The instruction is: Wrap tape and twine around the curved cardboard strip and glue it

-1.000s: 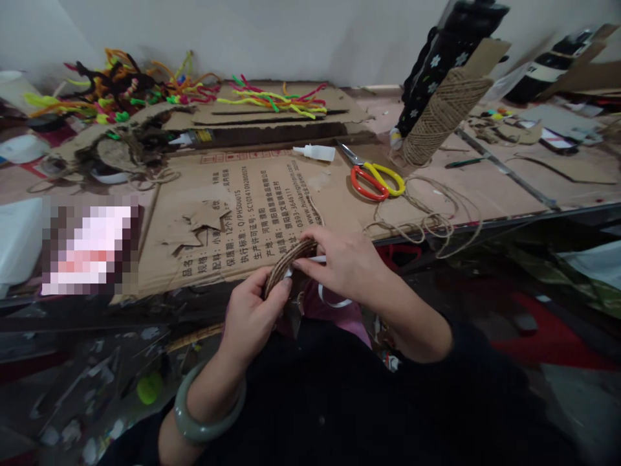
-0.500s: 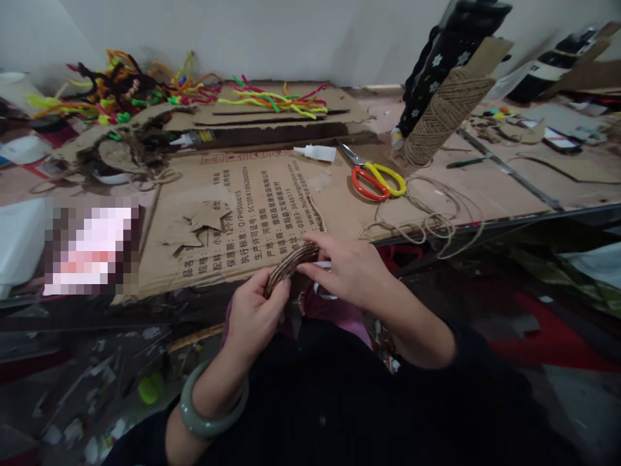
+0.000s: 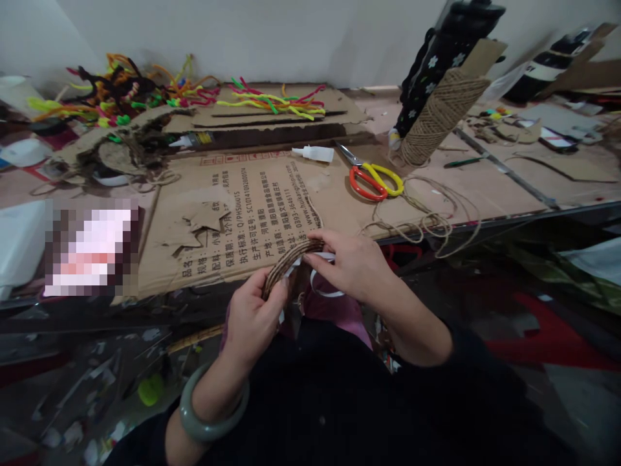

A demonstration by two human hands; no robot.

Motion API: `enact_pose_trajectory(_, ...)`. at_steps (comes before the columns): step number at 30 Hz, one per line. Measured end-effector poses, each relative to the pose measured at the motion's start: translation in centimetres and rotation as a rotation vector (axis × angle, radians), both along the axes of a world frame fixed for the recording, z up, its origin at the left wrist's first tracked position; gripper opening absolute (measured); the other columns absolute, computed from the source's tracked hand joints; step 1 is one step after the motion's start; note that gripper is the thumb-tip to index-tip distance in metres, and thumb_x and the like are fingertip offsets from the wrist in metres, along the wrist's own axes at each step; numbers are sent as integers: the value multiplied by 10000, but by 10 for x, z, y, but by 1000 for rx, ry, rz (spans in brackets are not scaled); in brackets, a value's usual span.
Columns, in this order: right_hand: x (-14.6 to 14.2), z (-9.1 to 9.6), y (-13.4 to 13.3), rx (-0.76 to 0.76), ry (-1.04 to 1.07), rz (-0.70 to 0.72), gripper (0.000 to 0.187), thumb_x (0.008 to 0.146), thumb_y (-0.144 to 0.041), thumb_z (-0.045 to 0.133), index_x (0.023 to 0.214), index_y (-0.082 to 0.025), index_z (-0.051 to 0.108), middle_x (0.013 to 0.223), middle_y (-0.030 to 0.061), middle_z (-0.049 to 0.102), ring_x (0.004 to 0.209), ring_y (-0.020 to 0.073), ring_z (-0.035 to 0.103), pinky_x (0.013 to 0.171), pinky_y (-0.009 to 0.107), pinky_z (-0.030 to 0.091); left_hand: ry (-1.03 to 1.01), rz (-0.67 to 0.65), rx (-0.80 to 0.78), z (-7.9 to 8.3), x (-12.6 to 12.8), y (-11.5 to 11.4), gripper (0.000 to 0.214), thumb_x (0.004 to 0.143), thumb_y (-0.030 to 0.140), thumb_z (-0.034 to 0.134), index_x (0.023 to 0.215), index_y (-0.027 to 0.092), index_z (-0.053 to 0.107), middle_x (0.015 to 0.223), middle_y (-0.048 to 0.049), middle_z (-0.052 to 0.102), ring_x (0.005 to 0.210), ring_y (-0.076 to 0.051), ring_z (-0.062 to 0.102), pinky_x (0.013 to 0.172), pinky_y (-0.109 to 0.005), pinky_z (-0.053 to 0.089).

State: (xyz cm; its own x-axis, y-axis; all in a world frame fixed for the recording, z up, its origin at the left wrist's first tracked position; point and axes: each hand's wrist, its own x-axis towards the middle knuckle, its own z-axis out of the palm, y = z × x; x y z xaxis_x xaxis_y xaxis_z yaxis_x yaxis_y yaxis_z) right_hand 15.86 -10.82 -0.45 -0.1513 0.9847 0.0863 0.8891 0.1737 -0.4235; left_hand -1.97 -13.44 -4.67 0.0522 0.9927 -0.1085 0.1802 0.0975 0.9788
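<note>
A curved brown piece of cord laid in close rows [image 3: 289,259] arches between my hands, just past the table's front edge. My left hand [image 3: 253,317] is closed on its near end, thumb on the inner side. At the far end my right hand [image 3: 352,265] pinches it between thumb and fingers. A thin white strip [image 3: 331,293] loops below my right hand and runs along the inside of the curve. What the left fingertips do underneath is hidden.
Printed cardboard [image 3: 252,220] covers the table ahead. On it lie scissors with red and yellow handles [image 3: 371,178] and a small white glue bottle [image 3: 315,153]. A twine spool [image 3: 439,116] stands at right, with loose twine [image 3: 436,213] below. Coloured pipe cleaners [image 3: 281,100] lie behind.
My right hand has shifted slightly left and up along the brown piece. More of the white strip shows inside the curve and in the loop. My left hand keeps its grip.
</note>
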Motion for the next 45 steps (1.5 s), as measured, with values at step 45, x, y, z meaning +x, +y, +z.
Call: enact_pose_trajectory(45,-14,37,130,101,-63,184,346,845,-437,570,1099,-201,576,926,71,720,843,232,649,642,300,364,-642,284,16,23,27,104,310,671,275,751,951,146,714,796,-49,755,768,-207,718,750,-317,559)
